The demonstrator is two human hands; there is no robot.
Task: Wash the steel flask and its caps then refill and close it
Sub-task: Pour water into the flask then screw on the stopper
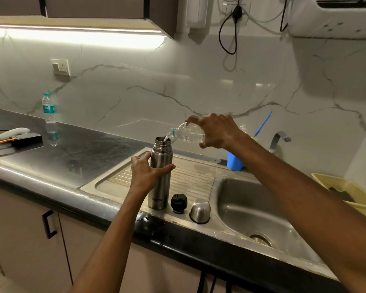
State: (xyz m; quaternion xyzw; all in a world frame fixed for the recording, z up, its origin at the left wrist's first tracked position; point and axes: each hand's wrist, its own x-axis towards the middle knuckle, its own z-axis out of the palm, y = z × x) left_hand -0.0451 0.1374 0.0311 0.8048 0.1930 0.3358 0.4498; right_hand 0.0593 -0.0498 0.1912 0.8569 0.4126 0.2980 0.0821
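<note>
Refill underway: your L hand (145,173) grips flask (160,176), R hand (217,131) tips bottle (187,134); stopper (179,203) & cup (200,210) beside flask, unfitted

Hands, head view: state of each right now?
Left hand: grips the steel flask, upright on the drainboard.
Right hand: holds the tilted plastic bottle, pouring water into the flask's open mouth.

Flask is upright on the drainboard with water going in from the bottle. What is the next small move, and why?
Probably keep the plastic bottle tilted and pouring: water is running into the open flask, which the left hand steadies while the right hand grips the bottle. The fill level is hidden. The black stopper and steel cap wait beside it.
</note>
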